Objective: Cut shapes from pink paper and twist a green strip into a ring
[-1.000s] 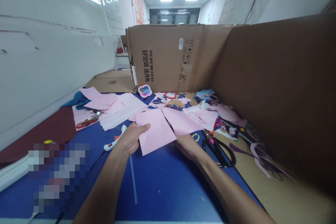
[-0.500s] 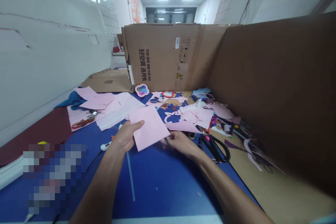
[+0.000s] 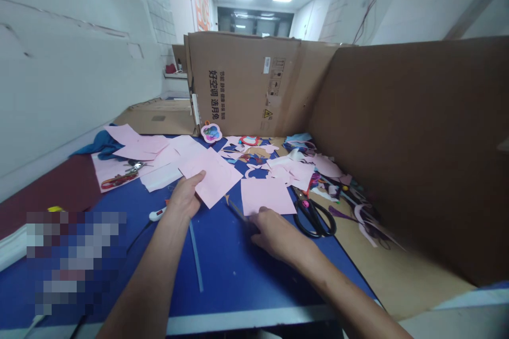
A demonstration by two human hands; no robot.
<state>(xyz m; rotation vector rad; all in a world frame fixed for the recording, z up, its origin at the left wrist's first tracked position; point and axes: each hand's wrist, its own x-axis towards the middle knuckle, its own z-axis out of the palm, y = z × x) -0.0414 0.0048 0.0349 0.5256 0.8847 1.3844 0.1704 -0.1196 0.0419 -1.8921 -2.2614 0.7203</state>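
Note:
My left hand [image 3: 187, 198] pinches a pink sheet of paper [image 3: 217, 177] by its left edge, thumb on top, tilted above the table. In my right hand [image 3: 272, 228] is a dark pencil [image 3: 237, 211], its tan sharpened tip pointing up and left toward the sheet's lower edge. Just beyond the right-hand fingers lies a second pink sheet, a squarish piece [image 3: 267, 193]. Black-handled scissors [image 3: 314, 217] rest to the right of it, blades pointing away.
Pink paper scraps [image 3: 290, 169] and cut-outs lie at the back. A flower-shaped ornament [image 3: 211, 133] leans on the cardboard box [image 3: 242, 85]. A glue gun [image 3: 157, 215] and a thin blue strip [image 3: 195, 257] are at left. More cardboard [image 3: 397, 143] stands at right.
The held sheet has moved left and turned with my left hand. My right hand has drawn away from its corner, and the pencil and squarish pink sheet now show more fully.

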